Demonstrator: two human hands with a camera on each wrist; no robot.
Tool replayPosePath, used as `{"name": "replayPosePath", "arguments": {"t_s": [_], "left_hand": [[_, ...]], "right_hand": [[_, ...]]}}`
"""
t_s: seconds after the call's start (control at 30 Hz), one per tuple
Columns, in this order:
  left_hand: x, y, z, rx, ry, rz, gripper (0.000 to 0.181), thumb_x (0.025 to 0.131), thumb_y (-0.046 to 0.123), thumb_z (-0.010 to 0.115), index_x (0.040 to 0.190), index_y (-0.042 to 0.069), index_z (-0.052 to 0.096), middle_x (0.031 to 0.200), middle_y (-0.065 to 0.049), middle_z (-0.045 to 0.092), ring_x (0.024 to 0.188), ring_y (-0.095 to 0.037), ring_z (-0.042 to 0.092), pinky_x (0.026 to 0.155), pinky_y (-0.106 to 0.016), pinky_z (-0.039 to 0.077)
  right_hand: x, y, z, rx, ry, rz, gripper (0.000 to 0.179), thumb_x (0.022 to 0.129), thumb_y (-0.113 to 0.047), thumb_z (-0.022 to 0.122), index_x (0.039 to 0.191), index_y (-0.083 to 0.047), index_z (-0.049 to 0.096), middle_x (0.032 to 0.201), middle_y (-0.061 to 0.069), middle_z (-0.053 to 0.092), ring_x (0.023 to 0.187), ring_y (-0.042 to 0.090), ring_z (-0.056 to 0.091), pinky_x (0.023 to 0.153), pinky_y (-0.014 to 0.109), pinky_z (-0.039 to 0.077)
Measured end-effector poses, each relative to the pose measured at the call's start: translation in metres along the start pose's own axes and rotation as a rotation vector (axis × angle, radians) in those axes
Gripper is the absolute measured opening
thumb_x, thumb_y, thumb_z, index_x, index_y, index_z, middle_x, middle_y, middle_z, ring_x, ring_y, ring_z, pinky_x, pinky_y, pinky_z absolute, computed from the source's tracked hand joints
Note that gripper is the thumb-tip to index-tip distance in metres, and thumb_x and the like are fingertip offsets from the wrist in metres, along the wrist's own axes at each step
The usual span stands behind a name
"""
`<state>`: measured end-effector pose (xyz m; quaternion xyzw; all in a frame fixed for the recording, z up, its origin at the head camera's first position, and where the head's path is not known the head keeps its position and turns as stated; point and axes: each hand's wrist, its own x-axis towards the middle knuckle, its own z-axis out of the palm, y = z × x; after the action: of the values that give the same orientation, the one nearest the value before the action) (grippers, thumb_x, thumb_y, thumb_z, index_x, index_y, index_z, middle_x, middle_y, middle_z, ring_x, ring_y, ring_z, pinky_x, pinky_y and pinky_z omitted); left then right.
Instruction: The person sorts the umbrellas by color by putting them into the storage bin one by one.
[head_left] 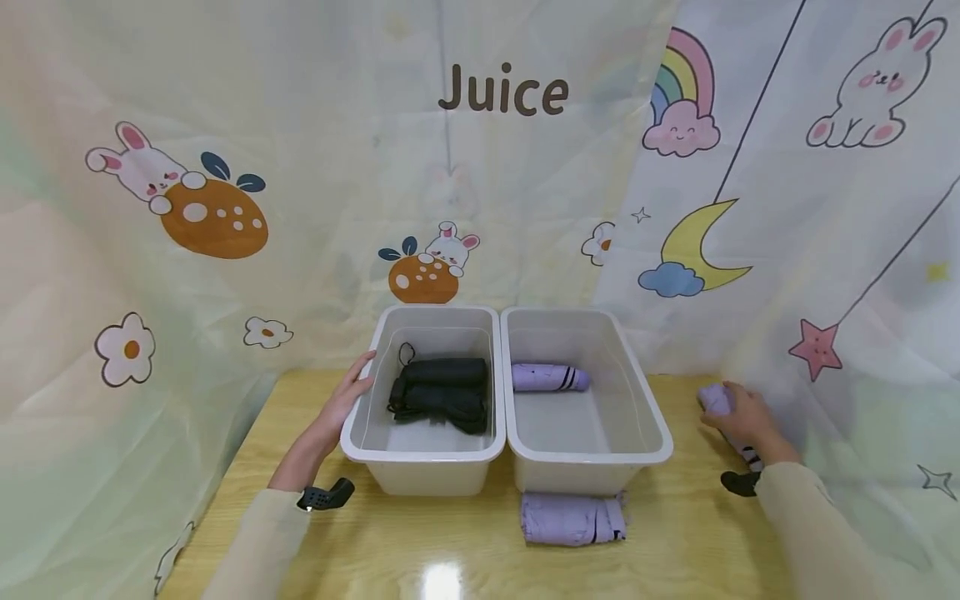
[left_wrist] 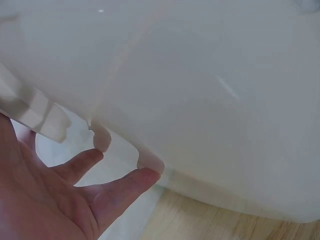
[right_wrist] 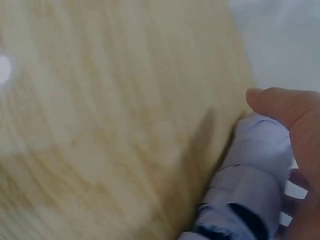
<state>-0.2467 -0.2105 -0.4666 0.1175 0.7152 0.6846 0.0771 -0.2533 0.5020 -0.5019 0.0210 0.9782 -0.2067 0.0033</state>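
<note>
My left hand (head_left: 341, 412) rests on the left side of the left white bin (head_left: 420, 457). In the left wrist view, extended fingers (left_wrist: 127, 189) touch the bin's outer wall (left_wrist: 200, 100). Far right on the table, my right hand (head_left: 750, 417) grips a purple folded umbrella (head_left: 717, 400). The right wrist view shows the thumb at one end of this umbrella (right_wrist: 245, 175) and other fingers partly hidden behind it. Black folded umbrellas (head_left: 442, 392) lie in the left bin. Another purple umbrella (head_left: 551, 377) lies in the right bin (head_left: 592, 457).
In front of the right bin, a purple folded umbrella (head_left: 572, 519) lies on the wooden table (head_left: 420, 542). The two bins stand side by side, rims almost touching. A printed cloth (head_left: 337, 208) hangs behind the table and along its sides.
</note>
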Motion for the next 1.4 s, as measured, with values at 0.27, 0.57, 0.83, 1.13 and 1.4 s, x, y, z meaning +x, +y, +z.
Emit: {"name": "replayPosePath", "arguments": {"t_s": [0.27,0.57,0.83,1.13,1.4], "left_hand": [[0.002,0.003,0.002,0.007,0.014,-0.021,0.057,0.107,0.027,0.037,0.157,0.017,0.011,0.158,-0.019,0.012,0.134,-0.044,0.030,0.100,-0.054,0.036],[0.003,-0.001,0.005,-0.012,0.016,-0.015,0.056,0.106,0.025,0.038,0.156,0.017,0.014,0.158,-0.017,0.015,0.134,-0.042,0.030,0.099,-0.055,0.038],[0.003,-0.002,0.004,-0.010,0.013,0.002,0.055,0.107,0.026,0.036,0.156,0.016,0.014,0.157,-0.019,0.016,0.134,-0.044,0.030,0.098,-0.055,0.038],[0.000,-0.002,0.001,-0.026,0.012,-0.006,0.057,0.107,0.028,0.037,0.156,0.018,0.011,0.157,-0.019,0.014,0.133,-0.044,0.031,0.097,-0.053,0.040],[0.002,-0.003,0.001,-0.009,0.008,0.004,0.056,0.107,0.027,0.035,0.157,0.018,0.011,0.157,-0.020,0.013,0.132,-0.046,0.031,0.096,-0.054,0.041]], "right_hand": [[0.000,0.017,0.010,-0.002,0.015,0.070,0.102,0.087,-0.046,0.067,0.148,0.011,0.009,0.125,0.047,0.033,0.105,0.059,0.042,0.081,0.067,0.038],[-0.002,0.033,0.030,-0.071,0.133,0.119,0.097,0.088,-0.053,0.062,0.150,0.005,0.015,0.124,0.046,0.039,0.104,0.061,0.046,0.076,0.068,0.040],[-0.002,0.036,0.031,-0.034,0.125,0.121,0.101,0.084,-0.059,0.065,0.152,0.000,0.020,0.131,0.041,0.041,0.104,0.053,0.048,0.074,0.064,0.040],[0.001,-0.001,-0.006,0.061,-0.008,-0.079,0.092,0.086,-0.051,0.069,0.144,0.011,0.033,0.128,0.040,0.045,0.100,0.046,0.051,0.076,0.056,0.045],[0.002,-0.059,-0.053,0.053,-0.082,-0.234,0.083,0.081,-0.045,0.076,0.144,0.000,0.044,0.118,0.025,0.058,0.090,0.032,0.054,0.067,0.040,0.046]]}}
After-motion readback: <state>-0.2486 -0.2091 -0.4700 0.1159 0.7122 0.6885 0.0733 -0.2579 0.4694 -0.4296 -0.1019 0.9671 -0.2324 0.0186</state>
